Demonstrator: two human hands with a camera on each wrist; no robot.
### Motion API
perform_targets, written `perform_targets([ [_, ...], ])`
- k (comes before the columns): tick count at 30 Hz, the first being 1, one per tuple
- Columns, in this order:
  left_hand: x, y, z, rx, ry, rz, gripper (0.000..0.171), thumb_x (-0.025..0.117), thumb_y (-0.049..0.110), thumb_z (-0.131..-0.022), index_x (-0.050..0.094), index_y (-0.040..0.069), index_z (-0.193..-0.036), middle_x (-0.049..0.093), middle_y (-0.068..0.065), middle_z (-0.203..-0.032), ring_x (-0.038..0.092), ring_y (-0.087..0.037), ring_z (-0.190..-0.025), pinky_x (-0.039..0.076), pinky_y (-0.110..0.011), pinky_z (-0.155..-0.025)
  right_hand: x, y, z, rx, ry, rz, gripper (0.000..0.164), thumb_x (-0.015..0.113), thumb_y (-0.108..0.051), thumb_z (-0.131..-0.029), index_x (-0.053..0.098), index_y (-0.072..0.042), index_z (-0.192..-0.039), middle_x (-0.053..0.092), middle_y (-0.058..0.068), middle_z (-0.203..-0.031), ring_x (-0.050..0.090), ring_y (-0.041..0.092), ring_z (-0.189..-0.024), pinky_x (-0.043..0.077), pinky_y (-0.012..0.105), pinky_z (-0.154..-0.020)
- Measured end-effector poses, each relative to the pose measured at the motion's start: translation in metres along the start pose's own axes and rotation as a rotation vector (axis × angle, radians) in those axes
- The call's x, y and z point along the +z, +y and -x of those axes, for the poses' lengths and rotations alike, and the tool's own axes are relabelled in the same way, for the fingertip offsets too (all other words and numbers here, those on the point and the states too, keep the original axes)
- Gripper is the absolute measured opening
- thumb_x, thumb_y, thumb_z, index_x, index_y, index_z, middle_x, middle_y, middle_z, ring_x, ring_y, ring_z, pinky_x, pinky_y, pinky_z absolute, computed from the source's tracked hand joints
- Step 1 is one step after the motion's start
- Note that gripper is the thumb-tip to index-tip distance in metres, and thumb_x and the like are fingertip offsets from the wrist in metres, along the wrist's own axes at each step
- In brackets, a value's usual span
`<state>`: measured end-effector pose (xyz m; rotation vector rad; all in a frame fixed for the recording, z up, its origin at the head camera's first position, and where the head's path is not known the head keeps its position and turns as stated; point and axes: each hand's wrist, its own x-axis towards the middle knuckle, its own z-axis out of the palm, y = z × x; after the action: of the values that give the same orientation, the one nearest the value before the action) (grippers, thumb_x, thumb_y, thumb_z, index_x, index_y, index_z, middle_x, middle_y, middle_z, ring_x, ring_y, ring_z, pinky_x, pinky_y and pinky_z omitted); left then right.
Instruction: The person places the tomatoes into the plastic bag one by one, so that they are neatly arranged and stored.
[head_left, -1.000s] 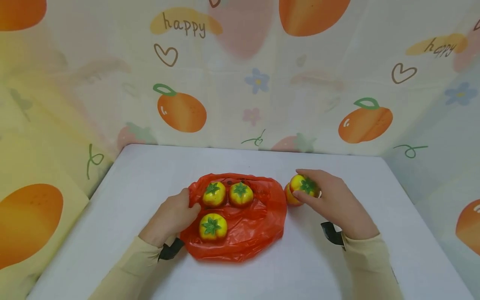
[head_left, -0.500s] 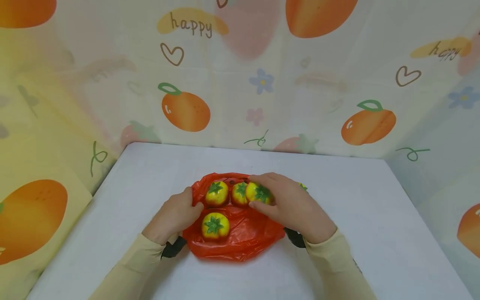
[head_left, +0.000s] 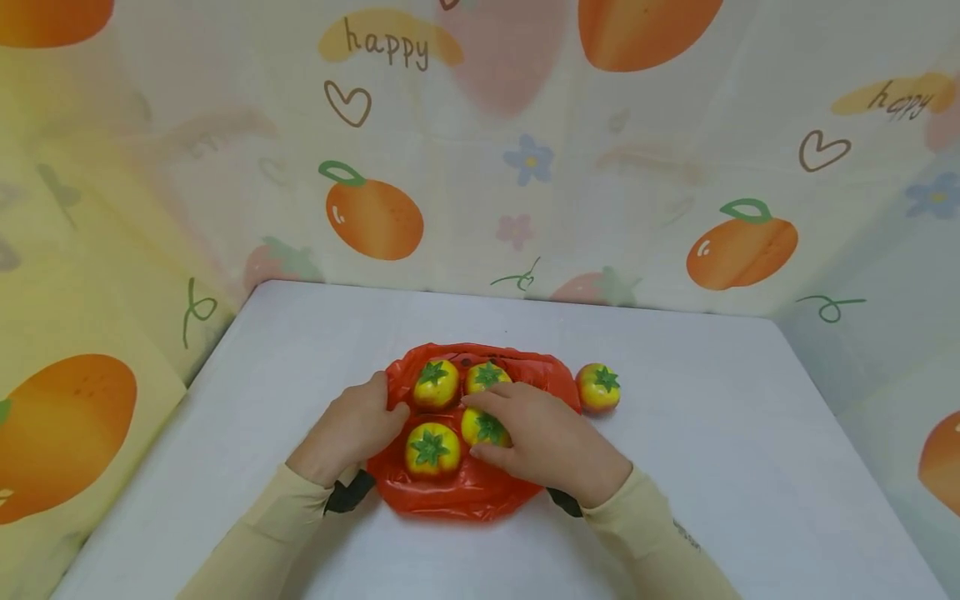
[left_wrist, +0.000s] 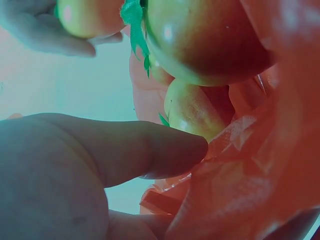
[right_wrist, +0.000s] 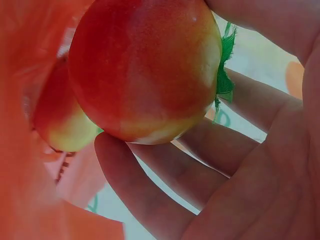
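Note:
On the table a red plastic bag (head_left: pixel 480 492) lies spread open. Its left rim is gripped by the left hand (head_left: pixel 348 425), whose thumb (left_wrist: pixel 165 147) lies over the plastic in the left wrist view. Three artificial fruits, yellow shading to red with green star-shaped leaf caps, sit in the bag: one back left (head_left: pixel 437 385), one behind the right hand (head_left: pixel 487 377), one front left (head_left: pixel 432 452). Over the bag's middle, the right hand (head_left: pixel 551 446) holds another artificial fruit (right_wrist: pixel 145 70) between thumb and fingers. Whether that fruit touches the bag, I cannot tell.
One more artificial fruit (head_left: pixel 598 388) stands on the white table (head_left: pixel 720 433), close to the bag's right edge. Behind the table hangs a fruit-printed cloth (head_left: pixel 450 150), which also covers both sides.
Carrying the fruit, the right hand has come left from beside the bag to above its middle, then nearer the front. The other fruit at the right is now uncovered. The left hand keeps its grip.

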<state>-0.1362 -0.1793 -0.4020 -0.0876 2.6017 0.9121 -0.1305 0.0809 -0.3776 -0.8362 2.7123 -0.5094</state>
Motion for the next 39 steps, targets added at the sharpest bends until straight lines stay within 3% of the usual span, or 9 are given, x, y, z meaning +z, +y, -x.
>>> perform_targets([
  [13,0.002,0.000,-0.001,-0.006,-0.007,0.015,0.053,0.060,0.024,-0.104,0.045,-0.008,-0.144,0.069,-0.021,-0.116,0.066,-0.023,-0.084,0.063,-0.033,-0.065,0.024,0.006,-0.001,0.002,-0.103,0.000,0.057,0.079,-0.041,-0.097,0.064,-0.025,-0.150,0.070,-0.004,-0.140,0.065,0.016,-0.125,0.060,0.040,-0.106],
  [24,0.001,0.000,0.000,0.010,-0.005,0.000,0.052,0.059,0.024,-0.104,0.046,-0.008,-0.142,0.069,-0.020,-0.113,0.066,-0.024,-0.084,0.062,-0.033,-0.066,0.033,0.008,-0.001,-0.016,-0.107,0.034,0.055,0.080,-0.041,-0.097,0.066,-0.022,-0.147,0.071,-0.002,-0.139,0.066,0.016,-0.126,0.059,0.040,-0.108],
  [34,0.000,0.001,0.000,0.003,-0.008,-0.010,0.051,0.058,0.025,-0.104,0.046,-0.008,-0.142,0.068,-0.020,-0.113,0.065,-0.024,-0.086,0.061,-0.032,-0.066,0.028,0.009,0.001,-0.016,-0.095,0.007,0.060,0.079,-0.048,-0.097,0.064,-0.024,-0.149,0.070,-0.005,-0.141,0.064,0.016,-0.129,0.058,0.042,-0.110],
  [39,0.001,0.000,0.000,0.010,-0.008,-0.012,0.051,0.058,0.024,-0.104,0.046,-0.008,-0.141,0.068,-0.019,-0.111,0.065,-0.024,-0.085,0.060,-0.032,-0.065,0.009,0.018,0.010,0.013,0.002,-0.043,0.062,0.077,-0.053,-0.096,0.063,-0.026,-0.150,0.067,-0.007,-0.147,0.060,0.019,-0.140,0.053,0.047,-0.116],
])
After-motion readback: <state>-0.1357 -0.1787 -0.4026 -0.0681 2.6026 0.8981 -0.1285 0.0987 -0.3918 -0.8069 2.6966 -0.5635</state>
